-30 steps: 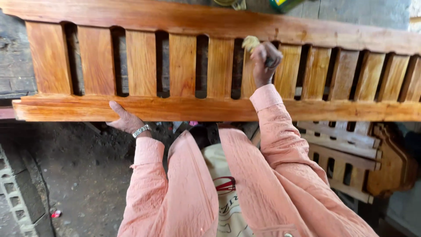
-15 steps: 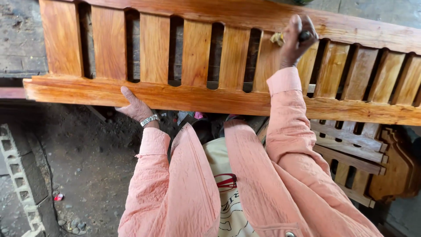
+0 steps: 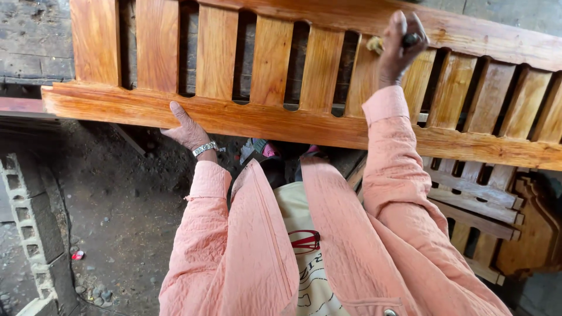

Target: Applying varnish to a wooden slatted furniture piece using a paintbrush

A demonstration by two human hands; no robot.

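A person's left hand (image 3: 186,130) grips the near rail of a slatted wooden panel (image 3: 293,120); the right hand (image 3: 398,50) clasps a dark-handled brush (image 3: 383,44) against a far slat.

The slatted wooden panel (image 3: 281,117) is cut off by the top, left and right edges, so its full extent cannot be judged. The right hand (image 3: 398,50) closes over a small tool (image 3: 411,40); only a dark end and a pale tip (image 3: 374,44) show, kind undetermined. The left hand's (image 3: 186,130) fingertips are hidden behind the lower rail. A second carved wooden piece (image 3: 527,234) is partly covered by the sleeve and cropped at right.
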